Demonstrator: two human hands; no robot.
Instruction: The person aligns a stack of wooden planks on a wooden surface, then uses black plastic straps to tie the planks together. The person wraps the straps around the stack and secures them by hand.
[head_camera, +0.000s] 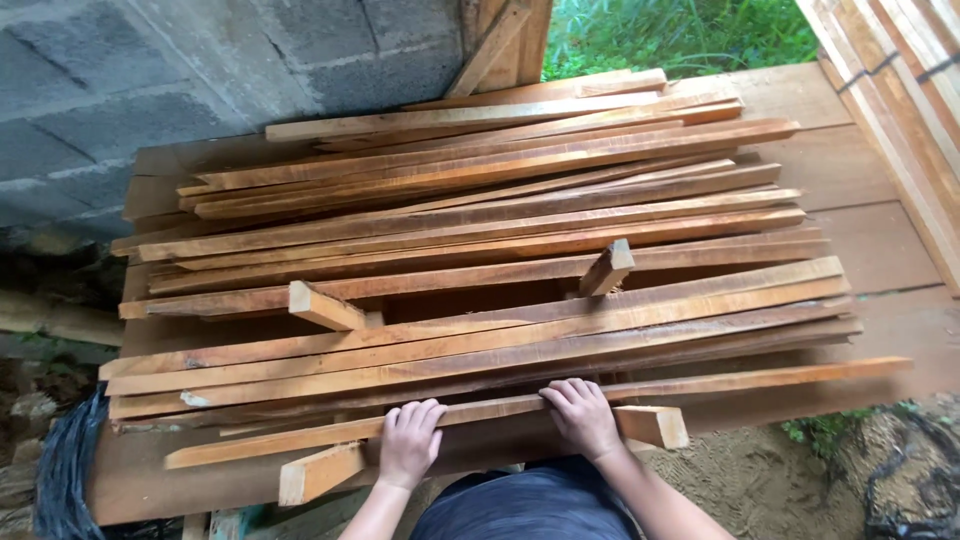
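A: As the stack stands, what is logged, largest first?

B: One plank platform (870, 240); about twenty long strips (480, 230); four short blocks (325, 306).

A: Hands?

B: Two. Left hand (408, 443) and right hand (582, 417), fingers curled, grip the nearest strip (520, 405) at the pile's front edge.
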